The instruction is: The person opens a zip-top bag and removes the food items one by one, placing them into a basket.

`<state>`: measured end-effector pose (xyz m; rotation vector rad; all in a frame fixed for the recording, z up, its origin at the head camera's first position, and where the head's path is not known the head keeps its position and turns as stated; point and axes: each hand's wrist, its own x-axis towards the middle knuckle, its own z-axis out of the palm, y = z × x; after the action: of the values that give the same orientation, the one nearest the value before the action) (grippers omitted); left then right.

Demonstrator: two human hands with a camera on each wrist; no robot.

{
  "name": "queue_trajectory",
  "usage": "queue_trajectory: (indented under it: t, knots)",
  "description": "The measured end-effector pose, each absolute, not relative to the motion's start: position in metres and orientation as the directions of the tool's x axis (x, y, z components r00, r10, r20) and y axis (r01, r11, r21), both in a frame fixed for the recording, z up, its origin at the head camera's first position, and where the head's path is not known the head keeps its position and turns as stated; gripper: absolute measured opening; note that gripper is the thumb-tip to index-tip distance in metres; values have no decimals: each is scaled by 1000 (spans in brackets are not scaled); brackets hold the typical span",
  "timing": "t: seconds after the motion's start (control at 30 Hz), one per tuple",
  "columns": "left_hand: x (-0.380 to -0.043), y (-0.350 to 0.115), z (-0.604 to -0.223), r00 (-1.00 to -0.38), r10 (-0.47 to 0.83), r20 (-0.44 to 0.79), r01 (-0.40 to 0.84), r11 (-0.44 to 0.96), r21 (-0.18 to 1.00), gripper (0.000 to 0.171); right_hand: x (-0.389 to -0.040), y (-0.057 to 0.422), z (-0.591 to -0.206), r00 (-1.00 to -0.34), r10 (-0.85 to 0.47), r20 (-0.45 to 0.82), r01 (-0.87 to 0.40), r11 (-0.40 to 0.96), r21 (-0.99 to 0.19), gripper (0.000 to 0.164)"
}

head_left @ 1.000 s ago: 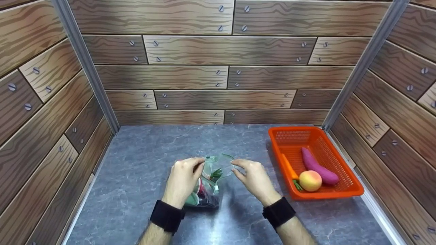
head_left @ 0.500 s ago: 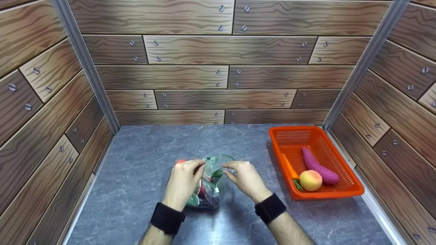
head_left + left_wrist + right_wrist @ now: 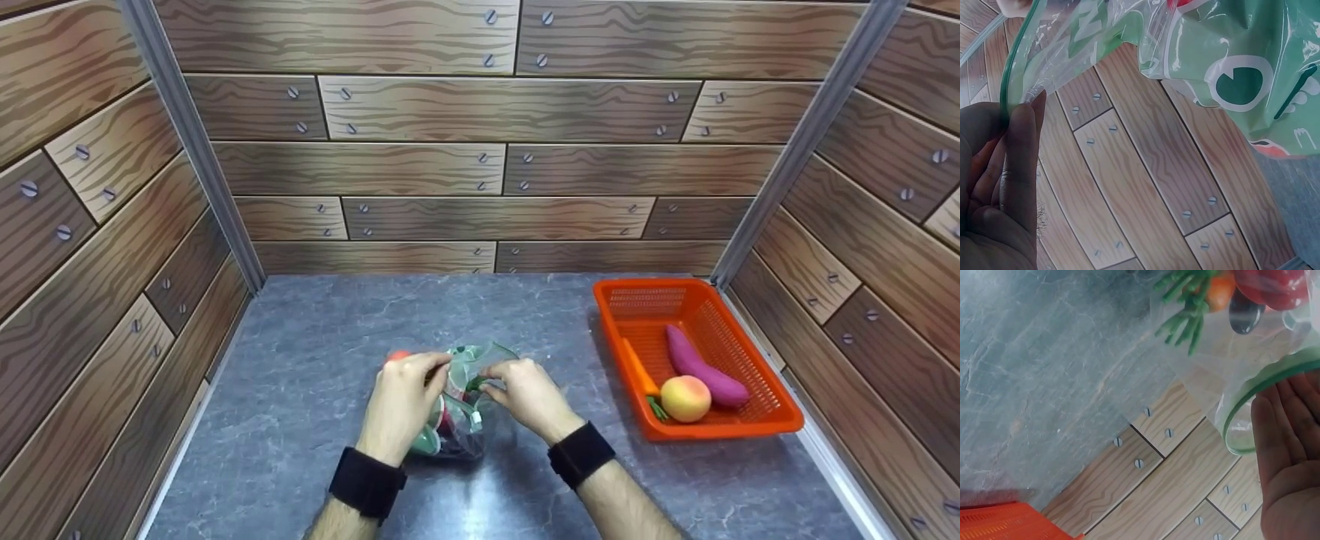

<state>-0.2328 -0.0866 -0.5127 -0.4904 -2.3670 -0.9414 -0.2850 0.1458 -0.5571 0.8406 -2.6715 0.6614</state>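
A clear zip bag with green print stands between the hands in the head view, its mouth apart. Through its clear side in the right wrist view show green leafy tops by an orange piece, a glossy red round thing and a dark oval thing. My left hand pinches the bag's green-edged rim between thumb and fingers. At the mouth's right side is my right hand, thumb and forefinger apart, its fingers beside the green zip strip.
An orange plastic basket stands on the right of the grey marbled tabletop. In it lie a carrot, a peach and a long purple vegetable. Wood-patterned walls enclose the table at the back and sides.
My right hand has moved left, from beside the bag's right edge to over its mouth. The left hand keeps its hold on the rim and has hardly moved.
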Motion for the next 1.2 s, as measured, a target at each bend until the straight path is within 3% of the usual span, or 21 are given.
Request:
queue_trajectory:
  t: [0.2, 0.4, 0.63, 1.0, 1.2]
  knots:
    - [-232, -87, -513, -789, 133, 600, 507, 693, 512, 14, -286, 140, -566, -791, -512, 334, -608, 713, -349, 19]
    - [-232, -87, -514, -789, 131, 600, 498, 708, 500, 15, -288, 133, -571, -791, -526, 313, -612, 689, -388, 5]
    - [-232, -88, -515, -798, 131, 589, 492, 706, 509, 15, -289, 127, -578, -812, -522, 261, -580, 671, -462, 11]
    - [-231, -90, -516, -801, 120, 587, 488, 699, 523, 16, -288, 123, -588, -788, -585, 192, -593, 636, -494, 38]
    - [-231, -90, -518, -801, 119, 587, 491, 692, 529, 15, -290, 119, -597, -750, -630, 200, -639, 614, -464, 41]
